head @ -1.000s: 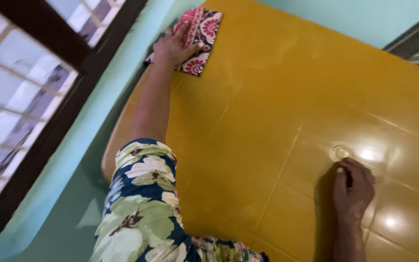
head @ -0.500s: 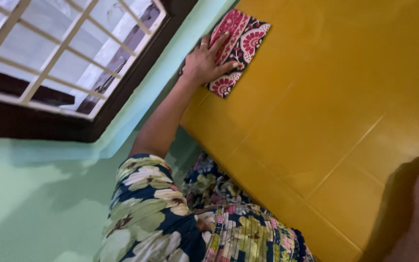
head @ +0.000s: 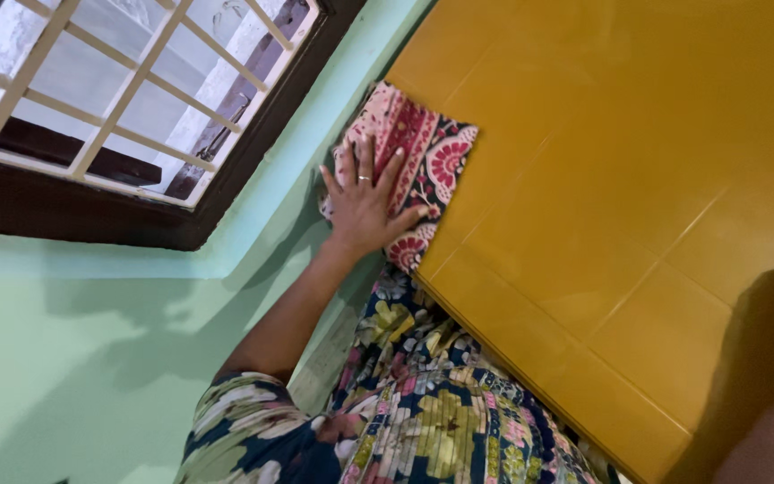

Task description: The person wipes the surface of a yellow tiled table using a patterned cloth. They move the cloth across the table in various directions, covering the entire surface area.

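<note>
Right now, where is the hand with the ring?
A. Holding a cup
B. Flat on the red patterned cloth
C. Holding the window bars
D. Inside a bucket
B: the left hand lies spread, palm down, on the red patterned cloth at the edge of the yellow surface.

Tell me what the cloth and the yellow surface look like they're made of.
The cloth under the left hand looks like thin woven cotton: matte, printed in red and pink florals, lying limp over the edge. The yellow surface looks like glazed ceramic tile, though it could be a glossy laminate: smooth, with a soft sheen and straight seam lines.
</note>
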